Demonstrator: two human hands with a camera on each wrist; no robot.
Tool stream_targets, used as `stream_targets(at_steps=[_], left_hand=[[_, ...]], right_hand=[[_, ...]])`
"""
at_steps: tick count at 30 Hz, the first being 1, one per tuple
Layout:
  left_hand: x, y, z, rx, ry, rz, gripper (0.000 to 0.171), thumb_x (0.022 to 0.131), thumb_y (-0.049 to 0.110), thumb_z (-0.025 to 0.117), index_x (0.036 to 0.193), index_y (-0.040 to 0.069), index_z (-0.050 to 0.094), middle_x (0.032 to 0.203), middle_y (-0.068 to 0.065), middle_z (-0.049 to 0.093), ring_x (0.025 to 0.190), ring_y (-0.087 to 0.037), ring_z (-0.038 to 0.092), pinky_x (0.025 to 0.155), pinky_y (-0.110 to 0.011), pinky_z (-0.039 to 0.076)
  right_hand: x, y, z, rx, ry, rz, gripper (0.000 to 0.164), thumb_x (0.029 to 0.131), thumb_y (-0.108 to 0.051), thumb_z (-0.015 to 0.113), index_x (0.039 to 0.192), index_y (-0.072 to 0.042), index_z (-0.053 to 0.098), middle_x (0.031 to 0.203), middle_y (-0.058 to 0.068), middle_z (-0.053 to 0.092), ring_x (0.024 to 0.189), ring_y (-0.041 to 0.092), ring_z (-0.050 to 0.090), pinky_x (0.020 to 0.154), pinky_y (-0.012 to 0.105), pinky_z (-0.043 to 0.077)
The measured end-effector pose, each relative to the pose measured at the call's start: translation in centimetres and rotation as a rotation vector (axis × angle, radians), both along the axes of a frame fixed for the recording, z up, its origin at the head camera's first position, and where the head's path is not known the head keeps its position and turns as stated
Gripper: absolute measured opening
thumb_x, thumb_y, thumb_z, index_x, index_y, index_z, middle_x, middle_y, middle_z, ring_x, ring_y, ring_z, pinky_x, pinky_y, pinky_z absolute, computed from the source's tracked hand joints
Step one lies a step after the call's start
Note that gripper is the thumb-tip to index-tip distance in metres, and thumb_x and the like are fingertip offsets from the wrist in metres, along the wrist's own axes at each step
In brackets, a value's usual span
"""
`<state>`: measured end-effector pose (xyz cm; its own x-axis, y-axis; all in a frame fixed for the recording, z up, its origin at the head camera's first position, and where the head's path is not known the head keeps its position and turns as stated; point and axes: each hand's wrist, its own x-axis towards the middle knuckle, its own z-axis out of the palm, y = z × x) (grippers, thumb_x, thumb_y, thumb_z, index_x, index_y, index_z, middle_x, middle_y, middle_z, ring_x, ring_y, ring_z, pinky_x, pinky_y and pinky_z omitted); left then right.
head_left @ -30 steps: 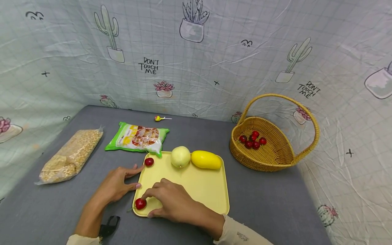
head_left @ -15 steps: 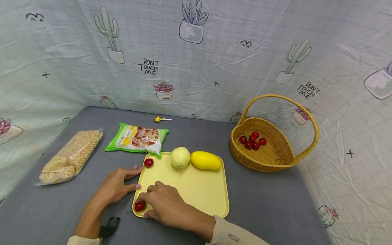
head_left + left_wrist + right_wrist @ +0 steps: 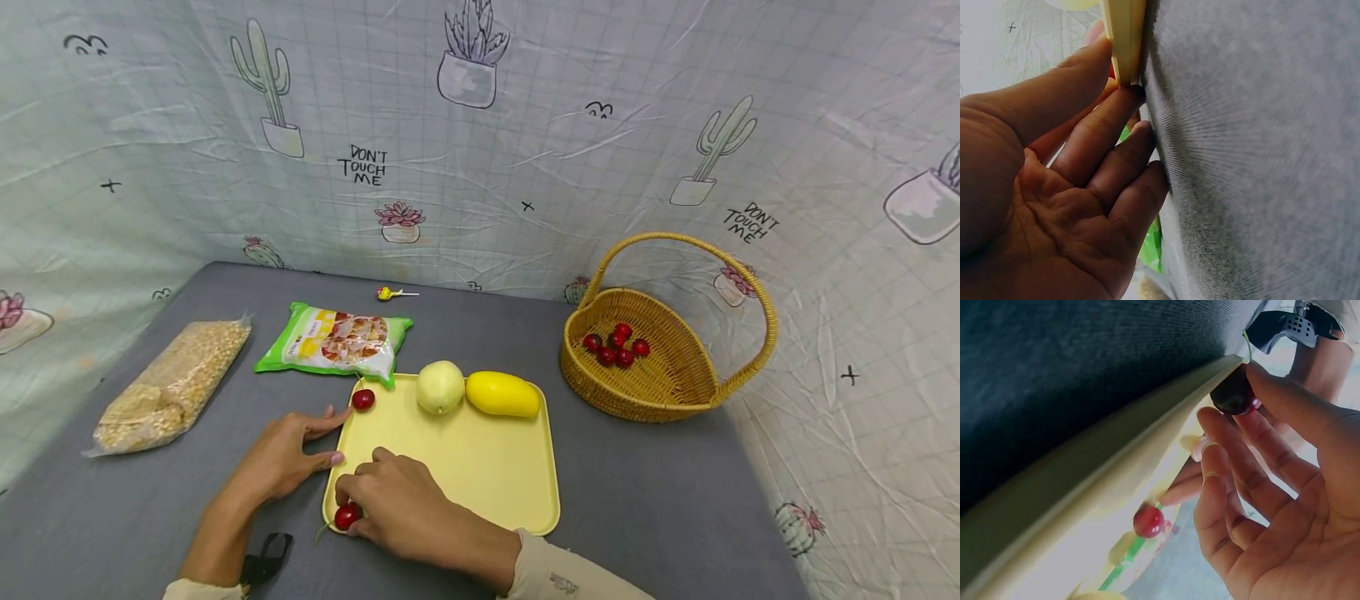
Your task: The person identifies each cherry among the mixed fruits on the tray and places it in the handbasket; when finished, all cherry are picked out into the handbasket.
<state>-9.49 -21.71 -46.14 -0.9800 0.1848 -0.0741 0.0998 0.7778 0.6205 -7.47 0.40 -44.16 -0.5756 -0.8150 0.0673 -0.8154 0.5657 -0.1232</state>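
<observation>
At the near left corner of the yellow tray (image 3: 483,475), my right hand (image 3: 405,506) pinches a dark red cherry (image 3: 347,517) between thumb and fingers. Its green stem points out past the rim. In the right wrist view the same cherry (image 3: 1233,394) sits against the thumb tip, low at the tray's edge. My left hand (image 3: 288,457) rests along the left rim, thumb and forefinger spread and touching it. The left wrist view has the thumb (image 3: 1066,81) against the rim, other fingers on the cloth. A second cherry (image 3: 363,400) lies in the far left corner.
A pale green round fruit (image 3: 440,387) and a yellow oblong fruit (image 3: 503,394) lie along the tray's far side. Beyond are a green-edged food bag (image 3: 337,340), a bag of corn kernels (image 3: 176,379) and a lollipop (image 3: 387,293). A handled wicker basket (image 3: 675,367) with several cherries stands right.
My right hand has moved slightly left and closed its thumb and fingers on the near cherry, which has shifted a little towards me. The left hand has stayed at the rim.
</observation>
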Motion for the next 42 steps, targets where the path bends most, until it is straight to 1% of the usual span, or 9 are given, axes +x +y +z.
stream_targets(at_steps=[3, 8, 13, 16, 20, 28, 34, 36, 42], left_hand=[[-0.1, 0.1, 0.0, -0.007, -0.029, 0.003, 0.068, 0.085, 0.026, 0.089, 0.148, 0.015, 0.065, 0.151, -0.028, 0.056, 0.142, -0.053, 0.052, 0.106, -0.069, 0.047], [-0.1, 0.1, 0.0, 0.002, -0.051, 0.005, 0.069, 0.085, 0.026, 0.089, 0.149, 0.014, 0.064, 0.151, -0.029, 0.055, 0.143, -0.052, 0.051, 0.108, -0.070, 0.045], [-0.2, 0.0, 0.1, 0.000, -0.051, 0.005, 0.069, 0.086, 0.027, 0.089, 0.149, 0.014, 0.064, 0.151, -0.029, 0.055, 0.143, -0.052, 0.050, 0.108, -0.070, 0.045], [-0.2, -0.1, 0.1, -0.004, -0.057, 0.006, 0.071, 0.085, 0.028, 0.089, 0.149, 0.014, 0.063, 0.152, -0.029, 0.054, 0.144, -0.053, 0.049, 0.108, -0.070, 0.045], [-0.3, -0.1, 0.2, -0.011, -0.068, 0.011, 0.071, 0.085, 0.029, 0.089, 0.150, 0.015, 0.063, 0.153, -0.028, 0.053, 0.145, -0.052, 0.048, 0.108, -0.071, 0.045], [-0.2, 0.1, 0.2, -0.010, -0.073, 0.018, 0.072, 0.085, 0.029, 0.089, 0.150, 0.015, 0.062, 0.154, -0.027, 0.053, 0.146, -0.052, 0.047, 0.111, -0.072, 0.041], [-0.2, 0.0, 0.1, -0.007, -0.060, 0.013, 0.072, 0.085, 0.028, 0.089, 0.150, 0.015, 0.063, 0.153, -0.027, 0.054, 0.146, -0.052, 0.047, 0.112, -0.073, 0.040], [-0.2, 0.0, 0.1, -0.008, -0.059, 0.012, 0.071, 0.085, 0.028, 0.090, 0.150, 0.015, 0.063, 0.153, -0.027, 0.054, 0.145, -0.052, 0.048, 0.112, -0.073, 0.040], [-0.2, 0.0, 0.2, -0.007, -0.054, 0.008, 0.071, 0.085, 0.027, 0.090, 0.150, 0.015, 0.063, 0.152, -0.028, 0.054, 0.144, -0.052, 0.049, 0.112, -0.072, 0.040]], right_hand=[[-0.2, 0.6, 0.3, -0.025, -0.034, -0.002, 0.023, 0.085, -0.039, 0.091, 0.100, -0.034, 0.075, 0.087, -0.022, 0.069, 0.075, 0.000, 0.045, 0.058, 0.012, 0.032], [-0.8, 2.2, 1.4, -0.113, -0.146, -0.010, 0.020, 0.090, -0.036, 0.087, 0.106, -0.033, 0.074, 0.096, -0.024, 0.070, 0.082, -0.002, 0.046, 0.062, 0.009, 0.035], [-1.5, 3.8, 2.4, -0.202, -0.202, -0.021, 0.027, 0.093, -0.031, 0.083, 0.119, -0.031, 0.076, 0.104, -0.016, 0.071, 0.094, -0.001, 0.054, 0.069, 0.009, 0.040], [-1.9, 4.7, 2.9, -0.249, -0.205, -0.028, 0.029, 0.094, -0.027, 0.082, 0.122, -0.031, 0.077, 0.104, -0.013, 0.069, 0.095, 0.001, 0.055, 0.070, 0.009, 0.041], [-2.4, 5.8, 3.4, -0.331, -0.205, -0.064, 0.025, 0.093, -0.026, 0.083, 0.117, -0.030, 0.077, 0.103, -0.013, 0.068, 0.093, 0.002, 0.054, 0.070, 0.011, 0.041], [-3.7, 7.6, 5.0, -0.528, -0.189, -0.139, 0.023, 0.091, -0.023, 0.085, 0.110, -0.024, 0.071, 0.102, -0.013, 0.069, 0.093, 0.009, 0.059, 0.078, 0.018, 0.052], [-5.1, 9.1, 5.5, -0.587, -0.139, -0.226, 0.022, 0.091, -0.025, 0.085, 0.109, -0.024, 0.072, 0.100, -0.014, 0.070, 0.089, 0.009, 0.058, 0.075, 0.024, 0.051], [-5.6, 9.8, 5.6, -0.609, -0.120, -0.250, 0.021, 0.091, -0.025, 0.085, 0.108, -0.024, 0.073, 0.100, -0.013, 0.071, 0.089, 0.013, 0.060, 0.074, 0.025, 0.052], [-6.9, 11.5, 6.2, -0.697, -0.078, -0.267, 0.019, 0.092, -0.022, 0.084, 0.107, -0.022, 0.073, 0.099, -0.011, 0.073, 0.088, 0.014, 0.061, 0.072, 0.036, 0.058]])
